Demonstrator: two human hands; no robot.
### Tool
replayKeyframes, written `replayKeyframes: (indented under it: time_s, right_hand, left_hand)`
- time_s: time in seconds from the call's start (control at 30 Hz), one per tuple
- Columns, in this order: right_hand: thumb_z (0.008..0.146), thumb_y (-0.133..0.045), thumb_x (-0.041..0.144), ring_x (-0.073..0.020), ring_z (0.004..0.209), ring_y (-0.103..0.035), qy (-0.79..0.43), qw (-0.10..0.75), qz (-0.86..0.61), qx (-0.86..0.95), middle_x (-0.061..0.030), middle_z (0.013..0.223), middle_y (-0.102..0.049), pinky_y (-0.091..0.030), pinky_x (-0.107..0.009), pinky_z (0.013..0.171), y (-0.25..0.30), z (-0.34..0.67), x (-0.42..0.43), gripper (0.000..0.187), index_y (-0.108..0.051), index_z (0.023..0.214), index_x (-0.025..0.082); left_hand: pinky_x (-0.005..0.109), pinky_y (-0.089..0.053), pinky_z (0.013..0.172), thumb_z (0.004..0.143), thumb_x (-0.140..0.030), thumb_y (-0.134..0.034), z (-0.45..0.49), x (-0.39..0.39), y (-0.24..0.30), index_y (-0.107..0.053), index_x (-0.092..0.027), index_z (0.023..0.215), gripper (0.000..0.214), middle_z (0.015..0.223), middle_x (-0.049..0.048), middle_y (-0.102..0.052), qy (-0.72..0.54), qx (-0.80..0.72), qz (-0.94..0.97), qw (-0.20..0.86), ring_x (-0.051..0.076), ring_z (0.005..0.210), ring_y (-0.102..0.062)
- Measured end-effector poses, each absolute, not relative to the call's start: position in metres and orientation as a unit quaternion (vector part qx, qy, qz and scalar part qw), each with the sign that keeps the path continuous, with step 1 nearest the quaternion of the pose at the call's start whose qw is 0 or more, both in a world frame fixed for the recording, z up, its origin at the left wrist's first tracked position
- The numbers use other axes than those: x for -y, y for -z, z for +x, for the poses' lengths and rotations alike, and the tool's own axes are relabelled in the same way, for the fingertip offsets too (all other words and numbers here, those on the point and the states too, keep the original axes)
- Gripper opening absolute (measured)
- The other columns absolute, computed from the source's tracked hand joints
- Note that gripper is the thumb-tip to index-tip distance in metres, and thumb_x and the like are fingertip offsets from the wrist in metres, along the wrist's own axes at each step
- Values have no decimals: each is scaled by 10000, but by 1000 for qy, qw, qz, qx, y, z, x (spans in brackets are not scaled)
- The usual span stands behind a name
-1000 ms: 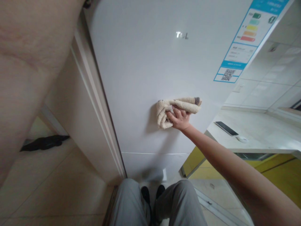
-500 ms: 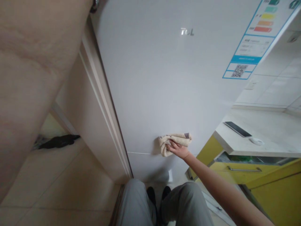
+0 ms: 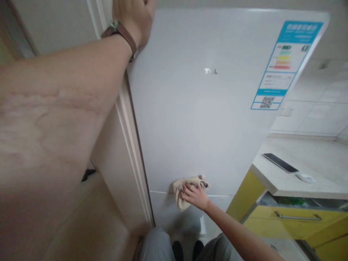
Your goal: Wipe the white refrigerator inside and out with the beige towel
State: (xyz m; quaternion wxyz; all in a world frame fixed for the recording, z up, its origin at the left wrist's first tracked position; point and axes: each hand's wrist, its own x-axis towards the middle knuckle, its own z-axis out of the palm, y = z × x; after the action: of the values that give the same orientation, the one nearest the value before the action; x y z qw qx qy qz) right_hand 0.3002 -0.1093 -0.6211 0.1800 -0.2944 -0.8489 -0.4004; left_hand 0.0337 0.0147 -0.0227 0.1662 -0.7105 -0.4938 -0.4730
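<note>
My right hand [image 3: 196, 195] presses a folded beige cloth [image 3: 181, 206] against the white refrigerator [image 3: 212, 137], over the seam between its upper and lower doors. The fingers lie bent across the cloth, which has a darker patterned end. My left hand [image 3: 136, 18] is at the refrigerator's upper left edge, beside the door frame. A watch [image 3: 123, 34] with a brown strap is on that wrist. The left fingers run out of the picture at the top. An energy label [image 3: 272, 83] is on the refrigerator's right side.
At the right stands a pale counter [image 3: 301, 148] with a dark flat device [image 3: 280, 163] and a white mouse [image 3: 306, 178]. Beneath it, a yellow drawer [image 3: 288, 217] is partly open. A pale door frame [image 3: 130, 119] borders the refrigerator on the left. My knees and shoes are below.
The view has tilted up, bringing my left hand and watch into sight. My right hand with the cloth has shifted slightly left and down along the refrigerator, now across the seam.
</note>
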Motion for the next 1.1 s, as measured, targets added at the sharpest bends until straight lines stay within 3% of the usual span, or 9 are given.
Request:
replayKeyframes:
  time_s: [0.13,0.27,0.37,0.5,0.63,0.8,0.9,0.97,1.1]
  right_hand:
    - [1001,-635,283,-203,1265,-603,483,219,-293,796,21,1347,-699,-460,-415,837,522,276,97,211,-695,1187,365]
    - [997,-641,252,-207,1297,-582,567,266,-265,733,20,1333,-712,-378,-439,953,404,279,81,216,-697,1173,363]
    - [1003,-615,223,-224,1310,-577,610,306,-249,687,-20,1340,-712,-297,-476,1054,305,294,65,229,-685,1185,344]
    - [1010,-564,236,-324,1418,-456,582,331,-349,655,-147,1429,-622,-268,-544,1077,171,307,52,322,-626,1326,245]
    - [974,-598,294,-351,1339,-432,540,359,-411,640,-203,1426,-549,-294,-570,1069,77,292,52,461,-557,1398,121]
    - [924,-658,357,-295,1165,-446,520,407,-449,602,-182,1275,-574,-309,-514,1028,54,271,39,520,-539,1346,77]
    - [1000,-571,374,-293,1193,-385,552,435,-407,584,-198,1269,-555,-303,-488,1026,65,275,22,449,-525,1340,85]
    - [1048,-484,383,-300,1233,-352,576,422,-385,586,-214,1272,-541,-293,-485,1031,72,280,13,435,-512,1351,72]
    - [1046,-475,431,-333,1253,-350,592,373,-411,584,-236,1299,-522,-281,-518,1029,79,284,12,496,-498,1377,63]
  left_hand:
    - [445,-391,1012,1047,-430,-377,38,-4,16,-697,-55,1252,534,1371,135,-689,517,510,-630,276,220,1176,-609]
    - [407,-389,795,1016,-402,-358,38,-9,23,-768,-71,1169,548,1225,171,-754,504,495,-634,314,249,999,-650]
    - [399,-385,789,1021,-430,-331,35,-13,23,-779,-133,1172,559,1201,130,-770,494,497,-638,321,234,949,-632]
    - [404,-388,838,1041,-480,-316,32,-16,21,-769,-222,1187,542,1234,65,-765,487,494,-656,298,212,957,-596]
    - [422,-398,882,1040,-508,-331,33,-15,21,-764,-158,1199,579,1273,113,-750,501,489,-658,277,233,1026,-619]
    - [446,-449,868,1000,-371,-405,36,-13,20,-782,-43,1151,522,1185,218,-760,516,470,-652,295,304,1056,-704]
    - [450,-472,853,992,-347,-426,36,-12,20,-787,-26,1132,503,1145,231,-766,523,464,-647,305,315,1046,-721]
    - [460,-485,866,993,-346,-424,37,-11,20,-784,-25,1142,504,1158,233,-763,521,466,-647,306,318,1064,-720]
    - [479,-509,910,999,-349,-414,37,-8,20,-779,-31,1169,513,1215,232,-748,522,469,-645,304,333,1132,-715]
